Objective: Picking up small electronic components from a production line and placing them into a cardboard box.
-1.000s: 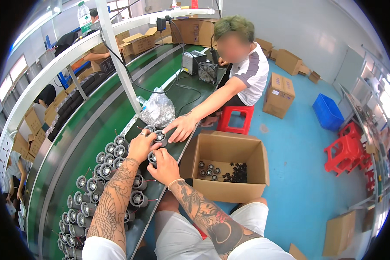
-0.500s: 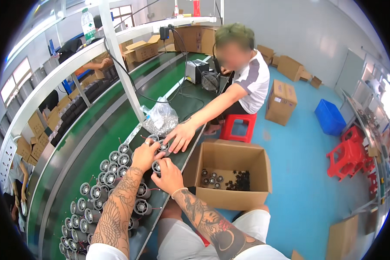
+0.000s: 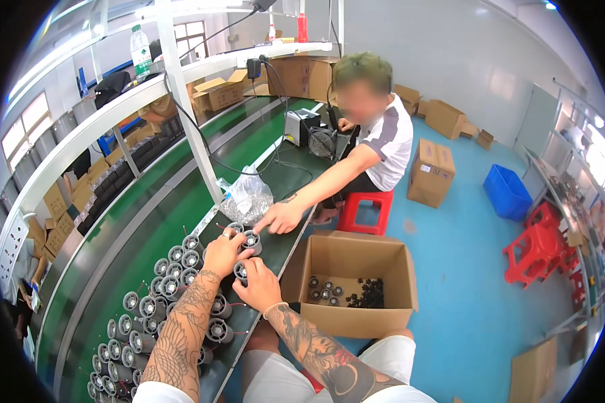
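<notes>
My right hand (image 3: 261, 287) is closed around a grey cylindrical motor (image 3: 240, 271), which has an open round rim and a silvery centre. My left hand (image 3: 222, 256) curls against another grey motor (image 3: 251, 240) at the bench edge, thumb and fingers on its side. A co-worker's hand (image 3: 281, 217) reaches in from the far right, one finger pointing down at that second motor's rim. Many similar motors (image 3: 170, 286) with thin wires stand in rows on the bench, left of and beneath my left forearm. My left palm and some fingertips are hidden.
Beyond the hands sits a clear plastic bag (image 3: 247, 199) of small metal parts. An open cardboard box (image 3: 400, 275) beside my knees holds several motors and black pieces. A white post (image 3: 188, 101) rises beside the green conveyor (image 3: 141, 208). The co-worker sits on a red stool (image 3: 366, 209).
The co-worker's hand has drawn back a little from the second motor, its spread fingers folding into a pointing finger. My hands stay around the same motors. The whole view has shifted slightly.
</notes>
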A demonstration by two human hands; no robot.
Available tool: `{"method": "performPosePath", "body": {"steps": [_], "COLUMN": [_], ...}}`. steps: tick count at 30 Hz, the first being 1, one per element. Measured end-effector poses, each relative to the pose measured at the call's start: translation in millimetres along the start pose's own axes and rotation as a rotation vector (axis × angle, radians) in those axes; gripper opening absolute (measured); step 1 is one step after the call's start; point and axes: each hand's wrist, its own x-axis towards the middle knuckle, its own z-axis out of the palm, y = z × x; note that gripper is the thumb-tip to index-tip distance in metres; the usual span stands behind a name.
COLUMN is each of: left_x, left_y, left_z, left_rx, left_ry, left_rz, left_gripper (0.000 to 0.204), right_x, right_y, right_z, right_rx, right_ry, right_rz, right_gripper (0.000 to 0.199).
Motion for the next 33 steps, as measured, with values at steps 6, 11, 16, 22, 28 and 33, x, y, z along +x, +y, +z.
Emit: {"method": "performPosePath", "body": {"steps": [6, 11, 16, 22, 28, 33], "left_x": [-1, -1, 3, -1, -6, -2], "left_y": [0, 0, 0, 0, -4, -12], "left_z": [-3, 3, 2, 4, 9, 14], "left_rx": [0.009, 0.001, 0.009, -0.013, 0.023, 0.049], "left_ry": [0.015, 0.009, 0.036, 0.044, 0.052, 0.161], "left_rz": [0.003, -0.006, 0.025, 0.039, 0.06, 0.116], "left_gripper": [0.033, 0.033, 0.033, 0.033, 0.033, 0.031], "right_x": [1, 0, 4, 0, -5, 1], "right_y": [-1, 2, 2, -1, 1, 1], "right_z": [2, 3, 1, -3, -1, 0], "right_rx": [-0.015, -0.006, -0.007, -0.004, -0.002, -0.037], "right_ry": [0.012, 0.002, -0.006, -0.019, -0.044, -0.011], "right_rz": [-0.017, -0.001, 0.018, 0.027, 0.02, -0.021], "right_gripper": [0.045, 0.043, 0.041, 0.041, 0.046, 0.057]}}
